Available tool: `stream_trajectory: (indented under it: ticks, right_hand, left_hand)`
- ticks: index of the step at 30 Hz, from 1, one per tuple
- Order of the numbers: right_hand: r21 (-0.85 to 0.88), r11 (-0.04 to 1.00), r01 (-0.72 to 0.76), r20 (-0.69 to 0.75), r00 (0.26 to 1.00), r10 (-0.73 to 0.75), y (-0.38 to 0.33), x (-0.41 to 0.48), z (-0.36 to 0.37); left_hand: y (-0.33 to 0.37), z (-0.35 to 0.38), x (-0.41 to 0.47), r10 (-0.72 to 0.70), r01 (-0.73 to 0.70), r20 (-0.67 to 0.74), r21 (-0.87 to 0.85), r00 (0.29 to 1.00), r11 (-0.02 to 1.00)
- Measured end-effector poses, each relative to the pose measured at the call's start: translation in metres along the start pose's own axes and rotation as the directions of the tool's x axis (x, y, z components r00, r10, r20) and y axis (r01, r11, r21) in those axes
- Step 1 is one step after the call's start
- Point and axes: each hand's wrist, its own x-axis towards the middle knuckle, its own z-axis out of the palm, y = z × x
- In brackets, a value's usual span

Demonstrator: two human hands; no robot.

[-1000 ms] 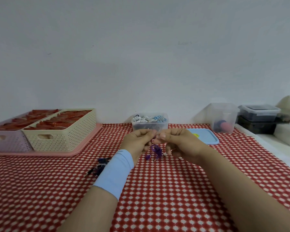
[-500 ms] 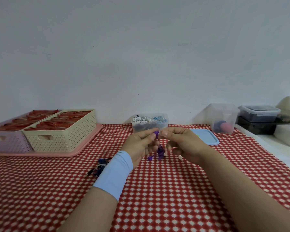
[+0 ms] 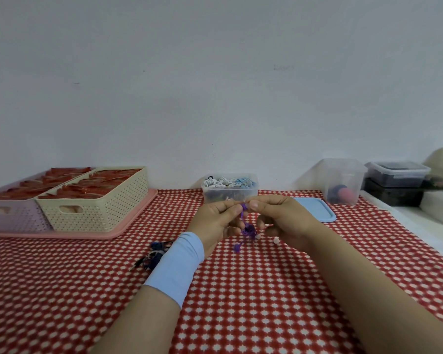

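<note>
Centre, above the red-and-white checked tablecloth (image 3: 241,290): left hand (image 3: 215,221) and right hand (image 3: 284,221) each pinch the top of a thin, tangled purple cord (image 3: 248,229), and its knot dangles between them. Risks: pulling the ends apart likely tightens the tangle; a slack pinch drops it.
</note>
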Motion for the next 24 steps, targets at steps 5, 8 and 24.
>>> stream_trajectory:
  ticks: [5,8,24]
  right_hand:
    - [-0.001,1.0,-0.004,-0.016,1.0,0.004,0.0021,0.0018,-0.0011]
    - [0.002,1.0,-0.012,-0.006,1.0,0.012,0.0031,0.0021,-0.0014]
    - [-0.106,0.993,0.043,-0.08,0.995,-0.052,0.0017,0.0032,0.0016]
  left_hand:
    - [-0.0004,0.0022,-0.0013,0.014,-0.014,0.031,-0.004,0.999,1.0]
    - [0.0001,0.0019,-0.0019,0.025,-0.025,0.052,0.008,0.998,1.0]
    - [-0.0019,0.0031,0.0002,0.059,-0.059,0.044,-0.008,0.997,0.998]
